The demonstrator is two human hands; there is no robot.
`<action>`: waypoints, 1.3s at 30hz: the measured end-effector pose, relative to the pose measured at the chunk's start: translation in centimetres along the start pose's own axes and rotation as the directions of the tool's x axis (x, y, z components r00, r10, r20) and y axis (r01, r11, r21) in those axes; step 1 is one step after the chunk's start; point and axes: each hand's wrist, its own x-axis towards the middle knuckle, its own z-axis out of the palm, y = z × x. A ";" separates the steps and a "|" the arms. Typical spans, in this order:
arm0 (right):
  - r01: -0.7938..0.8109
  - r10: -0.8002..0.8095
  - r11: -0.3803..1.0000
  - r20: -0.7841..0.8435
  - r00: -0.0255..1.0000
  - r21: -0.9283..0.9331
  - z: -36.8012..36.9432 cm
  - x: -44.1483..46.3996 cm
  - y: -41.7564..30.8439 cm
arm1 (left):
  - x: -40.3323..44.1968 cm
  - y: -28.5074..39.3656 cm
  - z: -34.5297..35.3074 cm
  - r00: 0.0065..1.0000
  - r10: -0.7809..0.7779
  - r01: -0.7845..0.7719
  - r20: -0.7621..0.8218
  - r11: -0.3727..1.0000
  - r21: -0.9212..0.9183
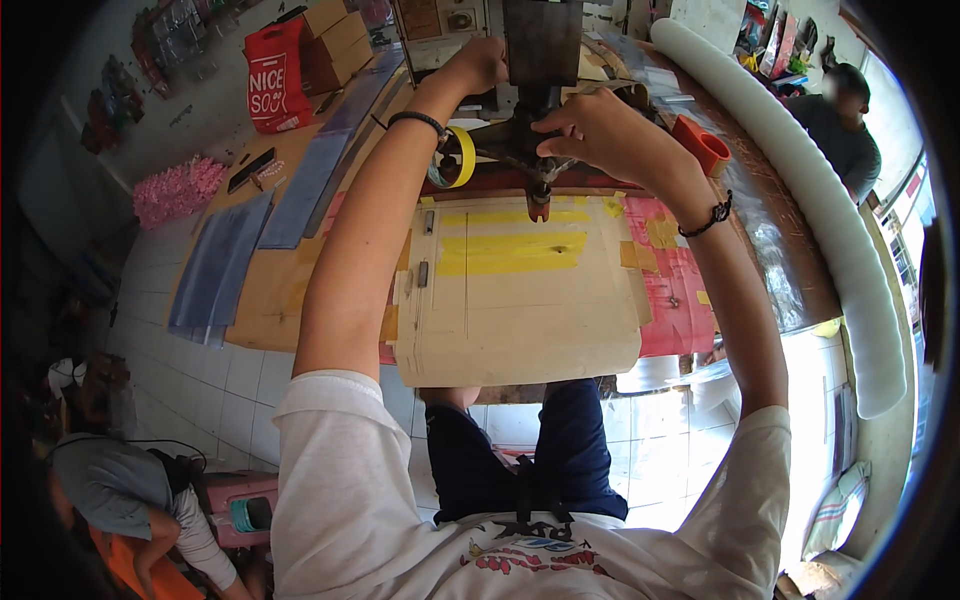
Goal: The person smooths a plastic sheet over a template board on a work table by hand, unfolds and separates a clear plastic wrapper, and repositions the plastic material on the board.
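A dark machine (541, 45) with a metal head stands at the table's far side. My left hand (482, 66) is closed beside the machine's left side; what it grips is hidden. My right hand (612, 135) is at the right of the machine's head, its fingers curled in and the thumb tip close to the metal; I cannot make out what they hold. Below the head, a forked metal tip (539, 205) points down over a tan sheet (530, 320) with strips of yellow tape (515, 252). A yellow tape roll (466, 158) hangs next to my left forearm.
Bluish plastic strips (222, 262) and a phone (251, 170) lie at the left. A red bag (277, 80) stands by cardboard boxes (335, 45). An orange roll (702, 145) and a long white roll (800, 170) are at the right. One person (835, 130) is behind; another (120, 490) bends low.
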 end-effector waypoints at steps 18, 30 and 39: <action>-0.294 0.387 0.901 -0.284 0.877 0.319 10.0 -13.8 6.1 | -15.2 0.3 -9.1 0.969 -0.222 0.208 -0.109 0.969 -0.131; -0.357 0.411 0.896 -0.190 0.892 0.264 11.2 -15.1 6.5 | -31.4 -9.9 -5.8 0.727 -0.685 0.664 -0.047 0.719 -0.206; -0.380 0.436 0.883 -0.179 0.882 0.276 10.9 -15.2 6.2 | -30.7 -9.5 -5.4 0.746 -0.666 0.655 -0.029 0.740 -0.150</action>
